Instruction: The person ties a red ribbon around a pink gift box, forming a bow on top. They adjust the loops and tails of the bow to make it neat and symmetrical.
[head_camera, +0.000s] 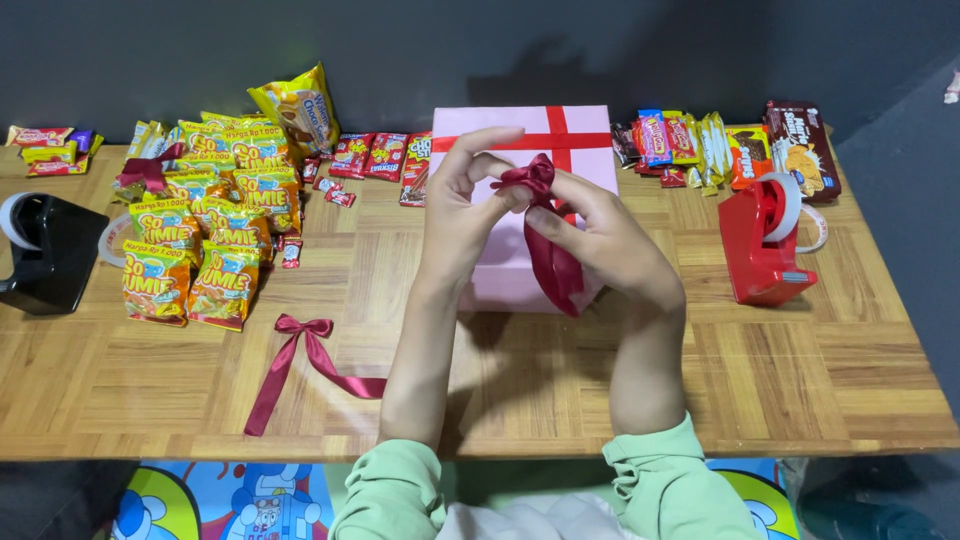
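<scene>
2 hands are raised above the middle of the wooden table (780, 380), and a dark red ribbon (548, 235) is held between them. The left hand (462, 205) is seen with thumb and forefinger pinched on the folded loop at the ribbon's top, the other fingers being spread upward. The right hand (600, 235) is closed on the same loop from the other side, fingertips pressed to it. The 2 tails of the ribbon are hung down from the grip in front of the right palm.

A pink box (590, 160) is placed directly behind the hands, lying flat on the table, and a bright red band is crossed over its lid. The held ribbon is seen in front of the box; whether it touches the box cannot be told.

1 finished bow (305, 350) of the same dark red is laid on the table, near the left forearm but apart from it, with its tails stretched toward the table's front edge. A pile of yellow and orange snack packets (205, 240) is spread on the left part of the table, and a black tape dispenser (45, 250) is stood at the left edge. A red tape dispenser (765, 240) is stood to the right of the box, well apart from the right hand, and more packets (720, 145) are ranged behind it. Pale green sleeves (680, 490) are noted at the near edge.
</scene>
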